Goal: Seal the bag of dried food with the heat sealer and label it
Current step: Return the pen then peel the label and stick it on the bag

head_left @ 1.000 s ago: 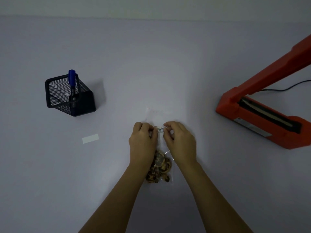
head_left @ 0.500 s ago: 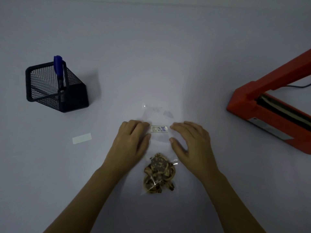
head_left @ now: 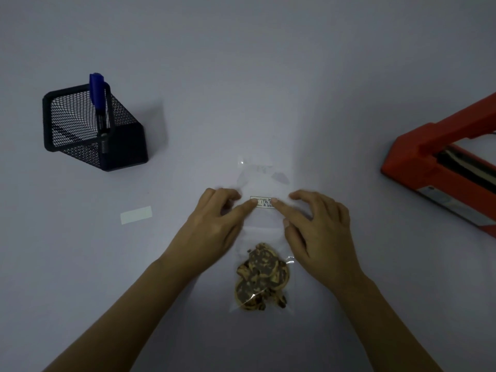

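Note:
A clear plastic bag lies flat on the white table, with brown dried food slices bunched at its near end. A small white label with handwriting sits across the bag's middle. My left hand rests at the bag's left side, its index fingertip on the label's left end. My right hand rests at the right side, its index fingertip on the label's right end. Both hands are spread, fingers apart, gripping nothing. The orange heat sealer stands at the right edge with its arm raised.
A black mesh pen holder with a blue marker stands at the left. A small blank white strip lies on the table between the holder and my left hand.
My hands went from pinching at the label with curled fingers to lying spread beside it, and both index fingertips now press on the label's ends. The bag has stayed in place.

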Demonstrator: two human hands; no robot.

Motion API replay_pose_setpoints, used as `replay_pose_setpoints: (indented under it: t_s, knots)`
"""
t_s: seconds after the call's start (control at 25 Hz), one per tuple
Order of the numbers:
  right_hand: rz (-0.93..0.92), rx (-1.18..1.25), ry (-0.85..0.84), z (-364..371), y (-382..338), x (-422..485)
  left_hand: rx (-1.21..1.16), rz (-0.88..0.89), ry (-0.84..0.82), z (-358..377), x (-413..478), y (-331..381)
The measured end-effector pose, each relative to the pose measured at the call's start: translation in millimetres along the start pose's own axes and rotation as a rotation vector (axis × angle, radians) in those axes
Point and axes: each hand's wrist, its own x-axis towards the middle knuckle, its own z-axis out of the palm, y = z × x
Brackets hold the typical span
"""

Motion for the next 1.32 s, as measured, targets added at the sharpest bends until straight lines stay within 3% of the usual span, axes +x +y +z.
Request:
replay_pose_setpoints:
  t_s: [1.32]
  knots:
    - [0.024, 0.005, 0.010, 0.3, -4.4, 2.7, 0.053, 0.039, -0.052, -3.1, 5.2, -4.2]
